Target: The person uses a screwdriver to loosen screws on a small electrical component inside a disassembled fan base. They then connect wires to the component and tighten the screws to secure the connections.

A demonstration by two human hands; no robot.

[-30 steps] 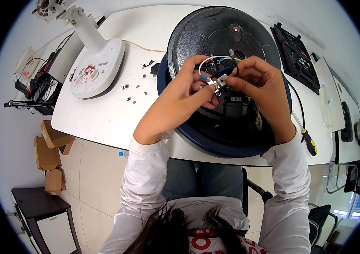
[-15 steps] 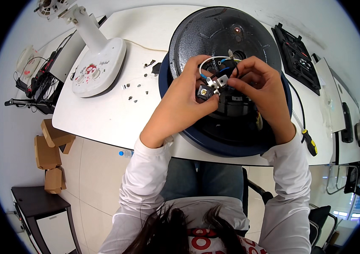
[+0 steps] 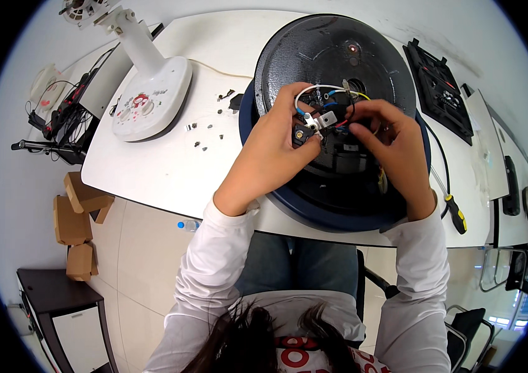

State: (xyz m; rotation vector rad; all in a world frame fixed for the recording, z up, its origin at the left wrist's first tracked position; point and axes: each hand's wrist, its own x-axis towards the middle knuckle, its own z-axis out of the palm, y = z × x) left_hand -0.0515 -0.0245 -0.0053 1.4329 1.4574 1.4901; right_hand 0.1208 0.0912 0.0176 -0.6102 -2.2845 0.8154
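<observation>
A round black appliance housing (image 3: 332, 56) with a dark blue rim lies on the white table, its wired insides facing up. My left hand (image 3: 270, 140) is closed round a small black electrical part with a silver metal bracket (image 3: 327, 120). Blue-sleeved terminals and a white wire (image 3: 320, 86) attach to this part. Just to the right, my right hand (image 3: 391, 133) has its fingers curled, with a thin dark wire (image 3: 352, 113) at the index fingertip and thumb. A red wire runs close to that thumb. Parts under my palms are hidden.
A white fan base (image 3: 152, 105) stands at the left, with several small black fragments (image 3: 202, 130) beside it. A yellow-and-black screwdriver (image 3: 455, 214) lies right of the housing. Behind it is an open black tool case (image 3: 439, 90). Cardboard boxes (image 3: 72, 221) sit on the floor.
My right hand has drawn slightly back from the metal bracket, its fingers now at the dark wire. My left hand keeps its hold. The view has shifted slightly.
</observation>
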